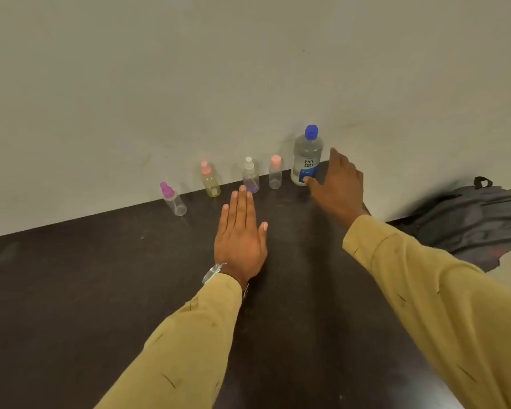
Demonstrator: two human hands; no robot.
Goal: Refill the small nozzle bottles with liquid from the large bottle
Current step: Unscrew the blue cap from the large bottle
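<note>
The large clear bottle with a blue cap and blue label stands at the table's far edge. My right hand is open just right of it, thumb tip touching its base. Several small clear bottles stand in a row to its left: one with a pink cap, one with a white nozzle, a yellowish one with a pink nozzle and one with a magenta nozzle. My left hand lies flat and open on the table, fingertips close to the white-nozzle bottle.
The dark table runs up to a pale wall. A grey backpack lies on the floor beyond the table's right edge.
</note>
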